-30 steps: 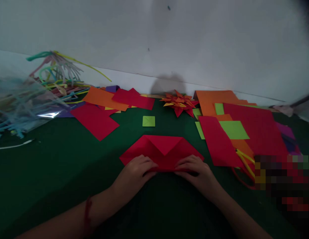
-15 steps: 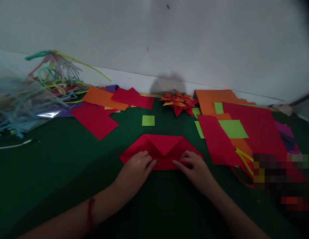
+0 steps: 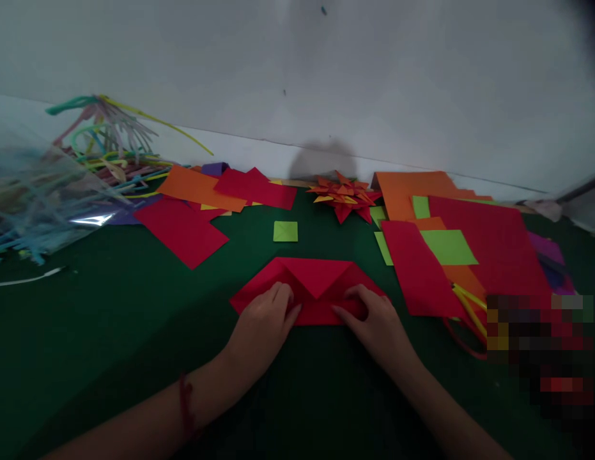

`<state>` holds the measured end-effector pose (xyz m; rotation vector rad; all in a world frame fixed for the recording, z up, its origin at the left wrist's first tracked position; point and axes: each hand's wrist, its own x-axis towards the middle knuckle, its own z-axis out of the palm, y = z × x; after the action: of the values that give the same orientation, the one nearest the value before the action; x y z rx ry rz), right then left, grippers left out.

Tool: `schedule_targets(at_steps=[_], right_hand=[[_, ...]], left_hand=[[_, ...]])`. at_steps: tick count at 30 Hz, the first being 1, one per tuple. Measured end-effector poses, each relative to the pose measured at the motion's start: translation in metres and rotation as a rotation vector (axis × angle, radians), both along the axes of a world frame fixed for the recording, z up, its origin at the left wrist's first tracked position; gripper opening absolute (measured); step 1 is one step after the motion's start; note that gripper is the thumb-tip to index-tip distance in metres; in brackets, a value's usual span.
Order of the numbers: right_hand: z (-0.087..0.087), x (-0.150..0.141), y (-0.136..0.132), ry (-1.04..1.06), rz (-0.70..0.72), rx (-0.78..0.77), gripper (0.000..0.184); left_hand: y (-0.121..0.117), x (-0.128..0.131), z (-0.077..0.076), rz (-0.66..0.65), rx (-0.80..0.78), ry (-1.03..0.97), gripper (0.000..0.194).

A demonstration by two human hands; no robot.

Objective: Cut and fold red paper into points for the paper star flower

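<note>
A sheet of red paper [image 3: 317, 275] lies on the green tabletop in front of me, folded into a wide shape with a triangular flap pointing toward me. My left hand [image 3: 266, 319] is on its left side, fingers curled and thumb at the near folded strip. On the right side my right hand [image 3: 376, 316] has its thumb and bent fingers on the same strip, with a small gap between them. Beyond the sheet lies a small folded green paper square [image 3: 285, 231]. A red and orange folded-paper star [image 3: 345, 197] stands near the wall.
At left, red paper [image 3: 182, 231] and orange paper [image 3: 201, 188] lie near a clear bag [image 3: 62, 198] and colourful pipe cleaners [image 3: 115, 134]. Red sheets [image 3: 484, 243], green paper [image 3: 449, 247] and yellow-handled scissors [image 3: 470, 303] lie at right. A pale wall [image 3: 230, 57] stands behind.
The fingers of both hands have moved slightly away from me over the red paper, and the right thumb and finger are farther apart. The sheet stays in place.
</note>
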<state>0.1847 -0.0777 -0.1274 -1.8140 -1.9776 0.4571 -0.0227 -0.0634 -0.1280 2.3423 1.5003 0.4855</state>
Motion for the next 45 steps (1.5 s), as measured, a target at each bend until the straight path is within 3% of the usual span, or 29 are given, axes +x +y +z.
schedule_targets(at_steps=[19, 23, 27, 32, 37, 45], right_hand=[[0.0, -0.005, -0.004, 0.013, -0.03, -0.035, 0.017], [0.0, -0.005, -0.004, -0.001, -0.023, -0.019, 0.016], [-0.002, -0.005, -0.004, -0.023, -0.022, 0.016, 0.015], [-0.005, -0.006, -0.004, -0.031, -0.024, 0.048, 0.015], [-0.004, -0.007, -0.005, -0.031, -0.035, 0.052, 0.016], [-0.002, -0.012, -0.01, -0.088, -0.026, 0.116, 0.012]], left_hand=[[0.001, 0.004, 0.005, 0.0, 0.044, 0.15, 0.012], [0.0, 0.005, 0.003, 0.009, 0.163, 0.264, 0.019], [-0.008, 0.008, 0.0, -0.201, 0.306, 0.265, 0.035], [-0.027, 0.011, -0.002, -0.374, 0.086, 0.189, 0.059], [-0.03, 0.009, -0.003, -0.381, -0.041, 0.169, 0.067], [-0.027, 0.01, 0.0, -0.393, -0.105, 0.178, 0.07]])
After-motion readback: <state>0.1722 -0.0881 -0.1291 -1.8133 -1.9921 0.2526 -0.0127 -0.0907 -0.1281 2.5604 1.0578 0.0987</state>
